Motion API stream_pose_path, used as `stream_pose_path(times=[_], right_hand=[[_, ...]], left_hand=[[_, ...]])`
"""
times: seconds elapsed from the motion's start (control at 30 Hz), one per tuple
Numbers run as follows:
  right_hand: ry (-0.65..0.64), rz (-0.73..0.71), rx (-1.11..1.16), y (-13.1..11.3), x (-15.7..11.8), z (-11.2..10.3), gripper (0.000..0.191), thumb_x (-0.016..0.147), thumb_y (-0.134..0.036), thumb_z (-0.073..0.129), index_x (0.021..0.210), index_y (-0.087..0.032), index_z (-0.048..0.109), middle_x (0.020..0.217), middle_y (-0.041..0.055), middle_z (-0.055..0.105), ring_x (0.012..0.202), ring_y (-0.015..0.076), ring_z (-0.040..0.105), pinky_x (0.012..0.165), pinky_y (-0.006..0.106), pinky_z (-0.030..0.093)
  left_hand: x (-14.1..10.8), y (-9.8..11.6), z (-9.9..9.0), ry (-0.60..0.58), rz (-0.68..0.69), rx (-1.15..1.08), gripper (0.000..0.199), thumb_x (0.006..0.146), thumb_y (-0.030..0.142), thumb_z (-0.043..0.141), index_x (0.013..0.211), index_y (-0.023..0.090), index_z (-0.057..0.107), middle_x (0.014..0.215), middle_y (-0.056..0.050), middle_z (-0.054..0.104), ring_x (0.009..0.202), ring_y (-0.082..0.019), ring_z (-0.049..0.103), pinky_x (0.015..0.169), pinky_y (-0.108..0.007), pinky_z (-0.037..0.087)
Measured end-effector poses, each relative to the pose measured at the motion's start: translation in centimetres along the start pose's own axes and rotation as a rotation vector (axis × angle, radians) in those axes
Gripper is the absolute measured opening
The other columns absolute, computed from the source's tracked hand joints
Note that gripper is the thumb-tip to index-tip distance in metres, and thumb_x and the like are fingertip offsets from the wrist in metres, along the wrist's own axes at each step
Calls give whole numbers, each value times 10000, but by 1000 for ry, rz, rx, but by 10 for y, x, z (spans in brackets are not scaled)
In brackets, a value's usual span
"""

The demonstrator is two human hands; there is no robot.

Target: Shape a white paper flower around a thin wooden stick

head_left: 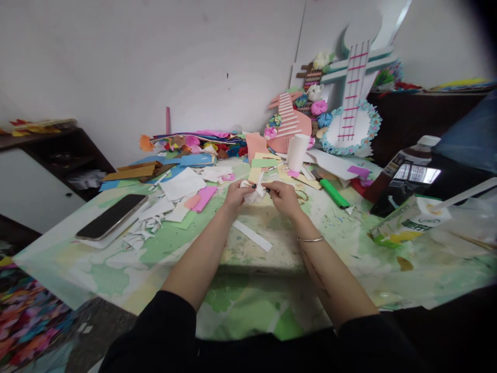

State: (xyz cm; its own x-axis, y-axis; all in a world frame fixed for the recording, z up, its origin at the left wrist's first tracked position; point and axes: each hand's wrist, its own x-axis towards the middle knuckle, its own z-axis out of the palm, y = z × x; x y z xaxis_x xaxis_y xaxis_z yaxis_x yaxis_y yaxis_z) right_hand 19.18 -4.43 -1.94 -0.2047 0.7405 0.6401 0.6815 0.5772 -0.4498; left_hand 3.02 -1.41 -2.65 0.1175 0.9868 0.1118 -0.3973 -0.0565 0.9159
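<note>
A small white crumpled paper piece [255, 196], perhaps a paper flower, is held up between my hands above the table. My left hand [236, 197] pinches it from the left, the thumb near its top edge. On the other side the fingers of my right hand [285, 198] are pressed together at the paper's right edge. Below them a white paper strip [253, 236] lies slantwise on the table. Gold-handled scissors [302, 196] lie just behind my right hand, partly hidden. A green-handled cutter [334, 194] is further right.
Paper scraps [145, 228] and a phone [112, 216] lie on the left of the table [171, 282]. A white paper roll [297, 151] stands behind my hands. To the right are a drink carton [411, 220] and a dark bottle [404, 163]. Cardboard instruments [351, 98] lean at the back.
</note>
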Motion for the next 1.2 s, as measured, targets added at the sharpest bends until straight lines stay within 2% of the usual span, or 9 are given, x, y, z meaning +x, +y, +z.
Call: stream_pose_path(times=[0.07,0.17,0.27,0.4,0.8,0.97,1.2], right_hand=[[-7,61,6,-1,1,-1,261,786,-126,491,928,-190,701,867,40,714,752,155,629,681,249,436],[-26,180,41,-1,1,-3,179,824,-257,517,857,-176,673,679,13,692,604,130,598,596,225,395],[-91,234,53,-2,1,-6,297,851,-368,488,694,-166,637,543,-4,634,513,104,538,537,208,336],[-154,238,55,-2,1,-8,419,855,-406,462,537,-161,584,499,0,599,500,92,507,519,207,300],[-164,233,75,1,1,-9,439,838,-459,465,584,-150,644,487,3,587,480,89,493,508,209,295],[-186,231,82,2,1,-8,450,838,-464,459,587,-145,654,447,-11,529,442,80,428,472,216,260],[-70,207,108,7,1,-5,446,802,-485,511,604,-133,701,459,2,532,453,82,406,459,226,242]], left_hand=[[0,0,0,3,8,7,274,422,212,787,638,131,641,573,15,625,514,-105,541,538,-226,402],[0,-1,-1,-3,20,23,261,428,205,782,641,132,648,574,17,623,514,-104,532,540,-227,395],[0,-1,-1,-38,30,61,249,443,200,772,656,130,665,577,14,619,514,-102,523,536,-226,384],[-1,2,0,-90,26,66,246,452,188,766,676,128,683,585,9,622,526,-105,526,548,-231,384],[-4,5,1,-132,11,33,260,456,180,780,692,125,684,640,-12,659,569,-117,560,580,-240,413],[-4,4,0,-165,17,46,279,471,204,791,715,121,685,643,-18,659,560,-114,557,556,-230,401],[-6,7,2,-174,-2,20,294,482,217,800,735,126,681,672,-21,667,596,-120,579,610,-244,430]])
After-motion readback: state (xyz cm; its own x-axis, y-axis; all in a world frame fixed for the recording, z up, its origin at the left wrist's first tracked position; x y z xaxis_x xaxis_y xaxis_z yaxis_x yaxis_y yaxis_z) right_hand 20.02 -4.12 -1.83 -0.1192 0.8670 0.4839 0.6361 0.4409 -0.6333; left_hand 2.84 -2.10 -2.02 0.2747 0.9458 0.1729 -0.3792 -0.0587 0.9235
